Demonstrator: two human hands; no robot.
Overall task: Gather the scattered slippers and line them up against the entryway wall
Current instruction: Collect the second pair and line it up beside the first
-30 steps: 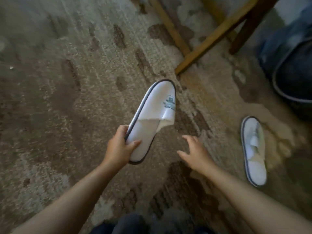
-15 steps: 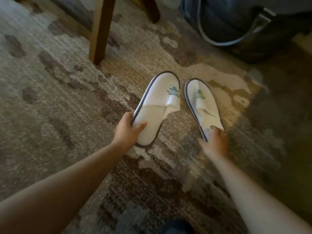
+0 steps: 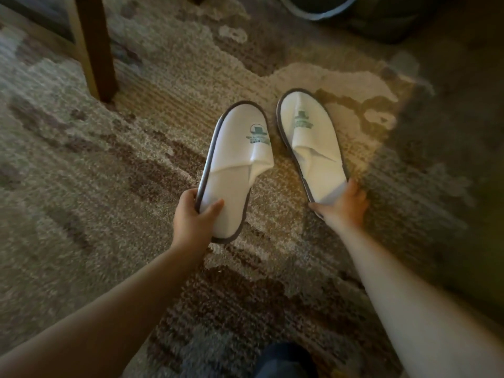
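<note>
Two white slippers with grey trim and a green logo are side by side over the patterned carpet [image 3: 81, 186]. My left hand [image 3: 195, 219] grips the heel of the left slipper [image 3: 234, 162] and holds it tilted above the floor. My right hand [image 3: 345, 203] is closed on the heel of the right slipper [image 3: 311, 143], whose toe points away from me. Whether that slipper's toe rests on the carpet I cannot tell.
A wooden furniture leg [image 3: 94, 47] stands at the upper left. A dark bag with a pale strap [image 3: 381, 17] lies at the top right. My dark trouser knee [image 3: 286, 361] shows at the bottom edge.
My right hand reached right and took hold of the second slipper's heel. The view swung right, so both slippers now sit side by side in the middle of the frame.
</note>
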